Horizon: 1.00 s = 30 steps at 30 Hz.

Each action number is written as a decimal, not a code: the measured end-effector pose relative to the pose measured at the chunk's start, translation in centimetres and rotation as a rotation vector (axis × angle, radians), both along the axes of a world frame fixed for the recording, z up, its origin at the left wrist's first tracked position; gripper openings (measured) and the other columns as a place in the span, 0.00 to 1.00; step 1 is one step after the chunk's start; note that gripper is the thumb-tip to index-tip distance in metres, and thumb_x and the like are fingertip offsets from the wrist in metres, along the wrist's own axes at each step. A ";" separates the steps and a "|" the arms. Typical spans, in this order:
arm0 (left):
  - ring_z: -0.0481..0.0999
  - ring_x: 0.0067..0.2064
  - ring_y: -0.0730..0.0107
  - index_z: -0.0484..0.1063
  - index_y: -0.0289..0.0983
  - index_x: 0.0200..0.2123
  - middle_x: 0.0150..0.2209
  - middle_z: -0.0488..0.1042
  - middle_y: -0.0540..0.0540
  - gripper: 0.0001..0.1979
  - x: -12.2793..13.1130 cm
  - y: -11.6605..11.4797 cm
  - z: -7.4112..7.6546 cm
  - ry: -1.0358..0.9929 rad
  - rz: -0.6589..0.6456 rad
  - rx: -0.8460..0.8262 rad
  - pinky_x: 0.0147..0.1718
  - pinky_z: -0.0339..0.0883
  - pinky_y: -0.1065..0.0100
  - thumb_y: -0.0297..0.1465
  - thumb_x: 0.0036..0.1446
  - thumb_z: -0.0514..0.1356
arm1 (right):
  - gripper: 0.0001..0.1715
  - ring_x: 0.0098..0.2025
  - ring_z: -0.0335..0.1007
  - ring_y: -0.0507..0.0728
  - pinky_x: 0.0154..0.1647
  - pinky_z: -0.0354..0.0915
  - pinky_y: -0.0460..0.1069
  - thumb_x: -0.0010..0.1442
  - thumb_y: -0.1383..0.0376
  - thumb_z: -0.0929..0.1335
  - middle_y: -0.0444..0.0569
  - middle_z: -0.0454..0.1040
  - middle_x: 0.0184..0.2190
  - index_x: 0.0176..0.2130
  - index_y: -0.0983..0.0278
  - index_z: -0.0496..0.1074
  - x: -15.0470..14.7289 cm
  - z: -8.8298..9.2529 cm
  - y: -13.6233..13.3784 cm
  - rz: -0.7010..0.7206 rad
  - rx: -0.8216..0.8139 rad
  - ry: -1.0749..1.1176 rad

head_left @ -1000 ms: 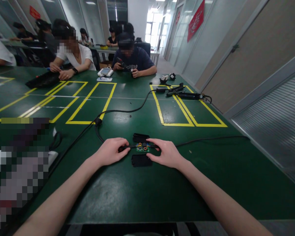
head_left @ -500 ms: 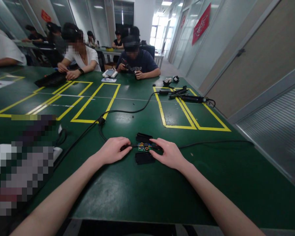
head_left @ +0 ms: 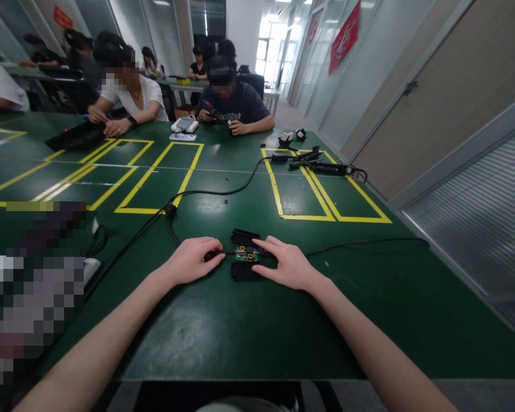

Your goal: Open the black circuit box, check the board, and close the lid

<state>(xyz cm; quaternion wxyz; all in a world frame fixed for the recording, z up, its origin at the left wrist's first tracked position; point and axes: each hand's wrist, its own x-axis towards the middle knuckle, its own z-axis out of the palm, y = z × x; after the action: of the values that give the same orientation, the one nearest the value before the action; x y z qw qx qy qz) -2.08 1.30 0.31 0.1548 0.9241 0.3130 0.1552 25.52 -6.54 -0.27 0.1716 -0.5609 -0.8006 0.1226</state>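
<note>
A small green circuit board [head_left: 246, 253] with copper-coloured coils lies on the table between my hands. Black cables run out from both its ends. One black plastic half-shell [head_left: 245, 235] rests just beyond the board, and another half-shell [head_left: 242, 272] sits on the near side. My left hand [head_left: 193, 260] is closed around the black cable [head_left: 228, 252] left of the board. My right hand [head_left: 289, 264] arches over the cable at the board's right end. Its thumb and index finger are apart, with the thumb at the near half-shell and the index finger by the far one.
A long black cable [head_left: 217, 193] crosses the table to a black hand tool [head_left: 326, 167] at the far right. Yellow tape [head_left: 309, 218] marks rectangles. Co-workers sit opposite, one holding a tool [head_left: 212, 110]. A blurred-out area [head_left: 47, 297] covers items at the left.
The whole view has shifted slightly. My right thumb and index finger have spread a little wider over the half-shells. My left hand keeps its hold on the cable.
</note>
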 end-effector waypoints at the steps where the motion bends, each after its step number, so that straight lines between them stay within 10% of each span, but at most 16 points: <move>1: 0.77 0.33 0.68 0.75 0.39 0.40 0.34 0.78 0.48 0.10 0.0 0.0 0.0 -0.004 -0.001 0.001 0.33 0.65 0.70 0.36 0.67 0.57 | 0.34 0.46 0.78 0.62 0.43 0.72 0.54 0.65 0.49 0.71 0.53 0.76 0.49 0.64 0.60 0.69 0.0 0.0 0.0 0.002 0.000 0.005; 20: 0.78 0.36 0.66 0.73 0.39 0.41 0.36 0.79 0.47 0.13 -0.1 0.1 -0.1 0.015 -0.013 -0.012 0.36 0.66 0.69 0.37 0.72 0.52 | 0.23 0.42 0.77 0.59 0.40 0.68 0.51 0.66 0.52 0.70 0.50 0.77 0.44 0.56 0.59 0.70 0.0 -0.2 0.1 -0.067 0.030 0.096; 24: 0.77 0.34 0.65 0.71 0.39 0.40 0.34 0.78 0.47 0.16 -0.1 0.2 0.0 0.037 -0.007 -0.004 0.35 0.65 0.68 0.39 0.75 0.48 | 0.14 0.31 0.72 0.56 0.32 0.60 0.48 0.69 0.53 0.66 0.45 0.75 0.30 0.40 0.60 0.72 1.0 0.1 0.5 -0.123 -0.010 0.089; 30: 0.73 0.28 0.66 0.66 0.38 0.30 0.26 0.72 0.49 0.24 0.2 -0.1 0.3 0.095 0.019 0.047 0.31 0.58 0.68 0.40 0.76 0.43 | 0.26 0.24 0.62 0.53 0.29 0.51 0.48 0.71 0.53 0.61 0.43 0.67 0.20 0.24 0.61 0.63 1.8 0.4 0.5 -0.096 0.001 0.108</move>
<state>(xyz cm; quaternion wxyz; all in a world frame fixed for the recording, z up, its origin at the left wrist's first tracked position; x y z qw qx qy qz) -1.85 1.22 0.58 0.1164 0.9309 0.3250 0.1197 27.31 -6.03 0.14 0.2204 -0.5912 -0.7623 0.1440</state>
